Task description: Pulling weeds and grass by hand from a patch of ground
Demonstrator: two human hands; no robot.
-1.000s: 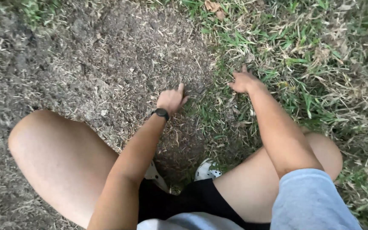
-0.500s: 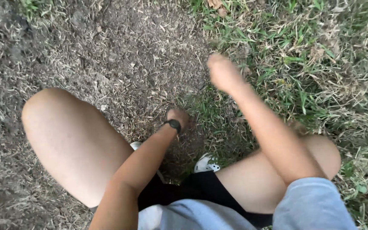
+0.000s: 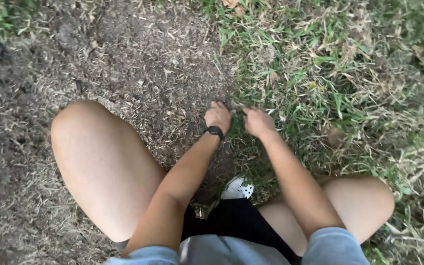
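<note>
Where the view begins at the far left, the ground is bare dark soil strewn with dry, pale grass clippings, and a bent bare knee rises over it. Just right of that knee the left forearm reaches forward, a black wristband around the wrist, and the left hand rests low on the ground right at the line where the soil meets the turf. Its fingers are curled in and bunched together at the tips, seemingly nipping at the grass blades there, though what exactly sits between them is too small to tell. Just beside it, almost touching, the right hand is likewise closed into a loose fist with the fingers pressed together, knuckles up, down in the edge of the grass. That grass, green mixed with straw-coloured stalks, spreads from the two hands to the right edge. Below the hands, between the legs, a white shoe with dark spots shows above black shorts, and the other knee lies at the right over the grass.
</note>
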